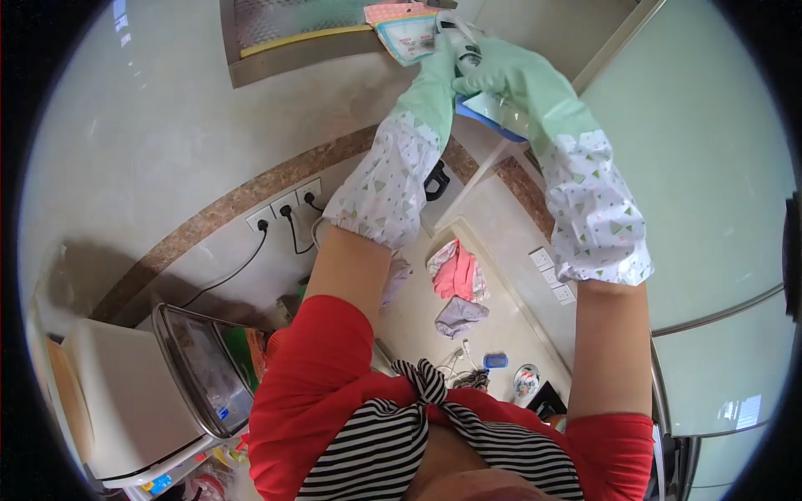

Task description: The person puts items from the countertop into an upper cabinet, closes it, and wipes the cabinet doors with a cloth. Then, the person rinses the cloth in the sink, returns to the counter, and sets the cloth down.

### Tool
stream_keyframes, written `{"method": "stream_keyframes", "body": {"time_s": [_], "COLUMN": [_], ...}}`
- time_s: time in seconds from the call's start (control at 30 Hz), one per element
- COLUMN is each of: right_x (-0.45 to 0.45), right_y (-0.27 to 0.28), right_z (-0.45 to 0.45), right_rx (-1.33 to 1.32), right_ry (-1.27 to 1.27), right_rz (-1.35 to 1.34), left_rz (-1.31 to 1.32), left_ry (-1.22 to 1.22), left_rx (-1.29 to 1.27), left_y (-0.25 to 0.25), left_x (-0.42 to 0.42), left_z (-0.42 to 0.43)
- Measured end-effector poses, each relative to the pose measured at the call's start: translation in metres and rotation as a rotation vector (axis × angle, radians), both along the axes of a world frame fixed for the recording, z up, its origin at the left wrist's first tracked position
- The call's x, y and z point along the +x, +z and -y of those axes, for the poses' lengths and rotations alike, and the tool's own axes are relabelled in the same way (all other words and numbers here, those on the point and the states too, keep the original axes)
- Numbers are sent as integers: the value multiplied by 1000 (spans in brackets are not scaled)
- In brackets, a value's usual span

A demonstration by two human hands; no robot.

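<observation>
Both my hands reach up to an open wall cabinet, in mint-green rubber gloves with patterned white cuffs. Between them is a white bottle [466, 52] with dark print. My left hand [436, 77] closes on its left side, fingers partly hidden. On the other side, my right hand [505, 71] curls its fingers against the bottle. Under the right palm shows a blue-edged clear packet [499, 115]; whether that hand also grips it, I cannot tell. Just left of the bottle, a pink and white pouch [407, 33] sits at the cabinet edge.
Pale green cabinet doors [702, 159] stand at the right. Wall sockets [284, 205] with plugged-in black cords are on the left wall. Below lie pink gloves [458, 271], a grey-lilac cloth [461, 317] and a blue box [495, 361]. A white appliance [125, 392] stands at lower left.
</observation>
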State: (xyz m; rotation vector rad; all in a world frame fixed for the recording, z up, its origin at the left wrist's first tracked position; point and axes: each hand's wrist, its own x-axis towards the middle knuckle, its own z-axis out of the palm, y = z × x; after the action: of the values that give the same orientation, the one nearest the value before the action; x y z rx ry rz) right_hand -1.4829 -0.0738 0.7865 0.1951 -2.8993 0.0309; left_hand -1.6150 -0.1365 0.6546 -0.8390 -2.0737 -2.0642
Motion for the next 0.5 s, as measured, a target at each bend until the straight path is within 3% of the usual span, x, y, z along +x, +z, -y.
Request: {"method": "stream_keyframes", "body": {"time_s": [0.07, 0.23, 0.33, 0.4, 0.43, 0.5], "right_x": [0, -10, -13, -12, -13, -13], "right_y": [-7, -22, -28, -31, -31, -33], "right_z": [10, 26, 26, 22, 21, 20], "right_rx": [38, 58, 42, 40, 38, 35], "right_ry": [-46, -125, -138, -141, -140, -143], "right_rz": [-78, -205, -242, -259, -267, -277], "left_rz": [476, 327, 760, 360, 361, 282], "left_ry": [-323, -138, 342, 326, 327, 138], "left_rx": [969, 983, 1345, 1489, 1487, 1048], "left_y": [-19, -13, -3, -1, -11, -31], "left_x": [-29, 8, 13, 29, 17, -14], "left_z": [-31, -32, -26, -5, 3, 14]}}
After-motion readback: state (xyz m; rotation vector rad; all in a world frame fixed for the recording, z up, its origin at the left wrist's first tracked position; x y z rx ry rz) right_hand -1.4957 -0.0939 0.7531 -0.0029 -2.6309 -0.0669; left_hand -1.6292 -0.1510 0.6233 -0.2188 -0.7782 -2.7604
